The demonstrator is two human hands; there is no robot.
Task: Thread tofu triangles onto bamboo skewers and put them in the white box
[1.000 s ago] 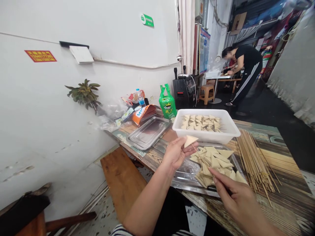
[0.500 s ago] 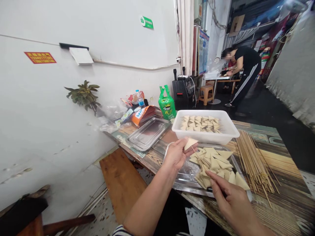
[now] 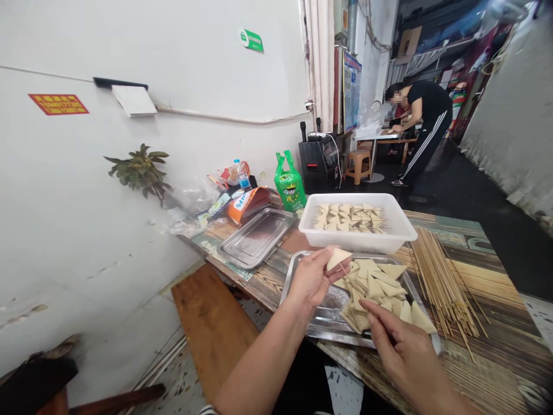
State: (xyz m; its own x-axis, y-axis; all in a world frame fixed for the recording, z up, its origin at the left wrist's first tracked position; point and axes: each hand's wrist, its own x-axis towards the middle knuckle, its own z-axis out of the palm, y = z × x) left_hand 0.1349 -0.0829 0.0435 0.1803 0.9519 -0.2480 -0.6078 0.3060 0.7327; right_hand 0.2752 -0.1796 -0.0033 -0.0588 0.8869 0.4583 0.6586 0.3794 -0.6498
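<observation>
My left hand pinches one tofu triangle between thumb and fingers, above the near metal tray. My right hand grips one thin skewer, fingers closed on it, its tip at that triangle. I count two metal trays, one white tub, one bundle of skewers beside them.
</observation>
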